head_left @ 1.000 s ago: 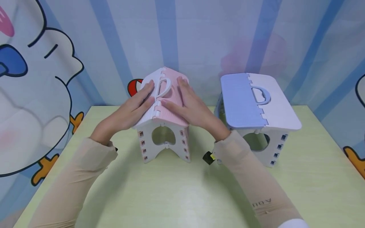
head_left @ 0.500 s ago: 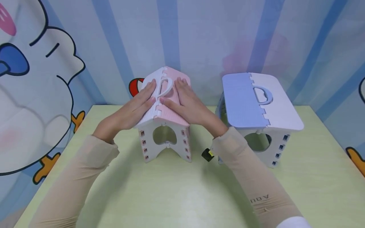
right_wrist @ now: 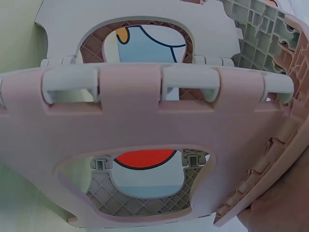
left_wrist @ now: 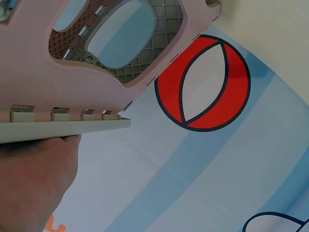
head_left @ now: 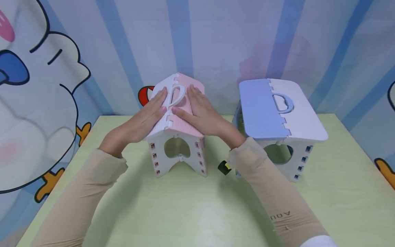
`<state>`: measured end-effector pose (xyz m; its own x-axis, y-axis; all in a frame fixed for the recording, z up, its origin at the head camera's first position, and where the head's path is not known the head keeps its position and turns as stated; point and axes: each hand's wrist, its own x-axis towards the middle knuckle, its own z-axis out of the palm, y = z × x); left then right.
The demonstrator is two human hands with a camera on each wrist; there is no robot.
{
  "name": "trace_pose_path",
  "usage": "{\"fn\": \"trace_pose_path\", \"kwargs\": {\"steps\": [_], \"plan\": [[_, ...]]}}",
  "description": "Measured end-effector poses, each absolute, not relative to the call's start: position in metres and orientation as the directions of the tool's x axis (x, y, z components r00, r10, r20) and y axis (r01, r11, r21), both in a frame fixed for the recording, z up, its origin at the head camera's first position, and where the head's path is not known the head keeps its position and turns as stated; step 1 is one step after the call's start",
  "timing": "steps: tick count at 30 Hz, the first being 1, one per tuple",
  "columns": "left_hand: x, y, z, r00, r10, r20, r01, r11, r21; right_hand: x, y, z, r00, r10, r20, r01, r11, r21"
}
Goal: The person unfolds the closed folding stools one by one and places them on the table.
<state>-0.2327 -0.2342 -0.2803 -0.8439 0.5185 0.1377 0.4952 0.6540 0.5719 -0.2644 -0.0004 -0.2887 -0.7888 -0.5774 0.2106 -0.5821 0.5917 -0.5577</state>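
A pink-and-white folding step stool [head_left: 185,127] stands upright on its legs, its two-part top peaked like a roof. My left hand [head_left: 140,118] lies flat on the white half, fingers straight. On the pink half rests my right hand [head_left: 203,115], its fingers also straight. Both thumbs lie near the centre seam, and a white loop handle [head_left: 183,94] stands up between the hands. In the left wrist view, the hand [left_wrist: 38,179] touches the top panel beside a pink leg panel [left_wrist: 29,53]. The right wrist view shows the ribbed underside and the right hand [right_wrist: 282,203], partly cut off.
A blue-and-white folding stool [head_left: 259,109] stands to the right with its top flat, behind the right forearm. A small black device [head_left: 224,167] sits under the right wrist. The pale green table [head_left: 185,212] ends at a striped cartoon backdrop [head_left: 213,44].
The right hand has shifted slightly left on the pink half, its fingers drawing together. The left hand stays in place, and the stool top keeps its peaked shape.
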Motion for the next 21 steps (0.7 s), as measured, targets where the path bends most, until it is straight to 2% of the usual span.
{"fn": "trace_pose_path", "kwargs": {"steps": [21], "plan": [[-0.2329,-0.2348,-0.2807,-0.836,0.529,0.148,0.509,0.647,0.568,-0.2626,-0.0006,-0.2886,-0.794,-0.569,0.216,-0.58,0.601,-0.55]]}}
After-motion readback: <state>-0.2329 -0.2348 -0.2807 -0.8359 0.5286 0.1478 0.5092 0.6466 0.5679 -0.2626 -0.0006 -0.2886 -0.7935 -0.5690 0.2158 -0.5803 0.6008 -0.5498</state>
